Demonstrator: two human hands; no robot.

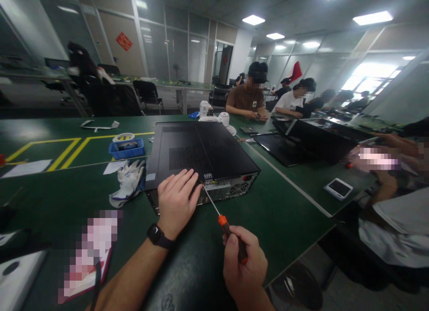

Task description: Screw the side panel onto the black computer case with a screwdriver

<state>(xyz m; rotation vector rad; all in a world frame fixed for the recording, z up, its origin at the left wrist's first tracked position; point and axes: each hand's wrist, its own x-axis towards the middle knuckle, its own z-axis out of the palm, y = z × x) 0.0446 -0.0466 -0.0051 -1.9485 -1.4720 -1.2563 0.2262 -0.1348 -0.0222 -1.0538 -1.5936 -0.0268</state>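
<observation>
A black desktop computer case (214,145) lies on its side on the green table, its rear panel facing me. My left hand (177,195) rests flat on the case's near edge, fingers stretched out and close together. In my right hand (244,262) is a screwdriver (223,221) with an orange and dark handle, gripped by wrapped fingers. Its thin shaft points up and left, and the tip meets the rear edge of the case beside my left fingertips. Whether a screw sits under the tip cannot be made out.
Left of the case lie white work gloves (129,181), a blue bin (126,148) and a tape roll (123,137). A phone (338,188) lies to the right, near a co-worker's arms and another black case (321,139). Other people sit farther back.
</observation>
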